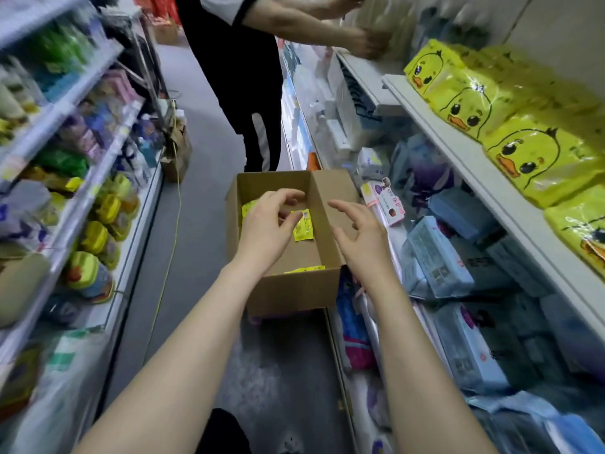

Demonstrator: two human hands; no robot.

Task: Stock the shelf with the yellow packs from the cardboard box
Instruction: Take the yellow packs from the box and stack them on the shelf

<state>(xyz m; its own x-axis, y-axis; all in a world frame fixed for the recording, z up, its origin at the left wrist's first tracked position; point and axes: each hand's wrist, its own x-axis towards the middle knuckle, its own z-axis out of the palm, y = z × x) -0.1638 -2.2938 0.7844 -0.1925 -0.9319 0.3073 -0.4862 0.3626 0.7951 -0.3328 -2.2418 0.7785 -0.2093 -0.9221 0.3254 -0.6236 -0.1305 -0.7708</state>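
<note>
yellow pack (302, 225) lies flat on bottom of cardboard box (288, 291). two more show only as slivers: one behind your left hand (270, 224), one cut off by near wall. left hand fingers curl over pack, thumb at its corner; grip or mere touch, cannot tell. your right hand (355, 232) hovers over box's right wall, fingers spread wide, holding nothing. shelf (458, 149) at right carries duck packs (537, 158).
</note>
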